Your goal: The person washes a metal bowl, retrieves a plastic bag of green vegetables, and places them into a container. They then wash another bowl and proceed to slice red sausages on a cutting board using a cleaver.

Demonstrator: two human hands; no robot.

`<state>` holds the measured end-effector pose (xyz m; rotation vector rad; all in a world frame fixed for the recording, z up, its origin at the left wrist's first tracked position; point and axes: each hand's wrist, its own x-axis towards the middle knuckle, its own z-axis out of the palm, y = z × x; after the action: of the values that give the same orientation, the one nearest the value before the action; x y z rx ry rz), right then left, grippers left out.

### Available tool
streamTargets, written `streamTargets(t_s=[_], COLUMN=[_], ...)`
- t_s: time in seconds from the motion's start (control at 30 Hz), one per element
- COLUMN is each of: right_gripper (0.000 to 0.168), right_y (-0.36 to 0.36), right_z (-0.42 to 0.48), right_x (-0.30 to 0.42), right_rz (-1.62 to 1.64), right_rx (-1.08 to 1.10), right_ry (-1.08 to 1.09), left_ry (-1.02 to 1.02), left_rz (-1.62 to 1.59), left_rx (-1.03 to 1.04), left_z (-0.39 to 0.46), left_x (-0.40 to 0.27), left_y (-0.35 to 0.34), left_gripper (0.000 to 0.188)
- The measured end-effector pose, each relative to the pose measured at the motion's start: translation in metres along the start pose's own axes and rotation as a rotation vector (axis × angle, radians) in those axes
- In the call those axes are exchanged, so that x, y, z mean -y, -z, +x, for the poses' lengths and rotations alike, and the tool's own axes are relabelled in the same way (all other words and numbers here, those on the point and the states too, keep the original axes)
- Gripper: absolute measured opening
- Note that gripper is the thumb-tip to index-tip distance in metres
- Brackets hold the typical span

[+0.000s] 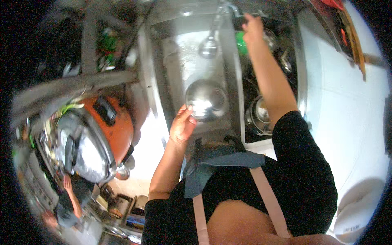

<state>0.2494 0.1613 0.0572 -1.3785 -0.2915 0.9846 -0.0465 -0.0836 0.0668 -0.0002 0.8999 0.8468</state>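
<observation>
My left hand [182, 124] grips the rim of a shiny round metal bowl [206, 99], thumb on its near left edge, over the left basin of a metal sink [235, 82]. A metal ladle or spray head [209, 48] shows beyond the bowl, below a coiled hose [218, 18]. My right hand [253, 29] is stretched over the far end of the right basin, beside a green object [241, 43]; it is blurred, and whether it holds anything cannot be told. Metal pots [259, 114] lie in the right basin near my forearm.
At left stand a large lidded metal pot [92, 153] and an orange rounded object [122, 134] with a black handle. Another person [72, 196] is at the lower left, near metal trays [122, 205]. A white tiled surface [330, 107] lies right of the sink.
</observation>
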Motion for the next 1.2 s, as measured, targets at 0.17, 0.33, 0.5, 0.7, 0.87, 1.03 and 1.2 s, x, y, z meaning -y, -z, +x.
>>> streamTargets(t_s=[0.17, 0.33, 0.5, 0.7, 0.87, 1.03, 1.2], right_gripper=[0.056, 0.069, 0.057, 0.044, 0.046, 0.041, 0.033], right_y=[-0.015, 0.054, 0.116, 0.111, 0.102, 0.154, 0.164], right_z=[0.008, -0.048, -0.134, -0.187, -0.232, -0.275, -0.363], right_x=[0.012, 0.000, -0.031, -0.022, -0.049, -0.086, -0.091], right_rz=[-0.149, -0.305, -0.208, -0.183, -0.408, -0.707, -0.642], right_rx=[0.138, 0.245, 0.302, 0.494, 0.649, 0.846, 0.740], right_ry=[0.045, 0.094, -0.045, -0.053, 0.484, -0.050, -0.133], left_ry=[0.067, -0.115, -1.002, -1.213, -1.236, -0.336, -0.662], left_rz=[-0.198, 0.422, 2.014, 2.041, 1.935, 1.074, 0.985], left_rx=[0.018, 0.056, 0.186, -0.007, -0.151, -0.116, -0.193], left_z=[-0.025, -0.058, -0.100, -0.164, -0.206, -0.260, -0.299], left_x=[0.018, 0.025, 0.031, 0.038, 0.061, 0.071, 0.085], left_y=[0.032, -0.013, -0.028, -0.026, 0.014, 0.045, 0.120], left_gripper=[0.016, 0.013, 0.026, 0.026, 0.014, 0.017, 0.009])
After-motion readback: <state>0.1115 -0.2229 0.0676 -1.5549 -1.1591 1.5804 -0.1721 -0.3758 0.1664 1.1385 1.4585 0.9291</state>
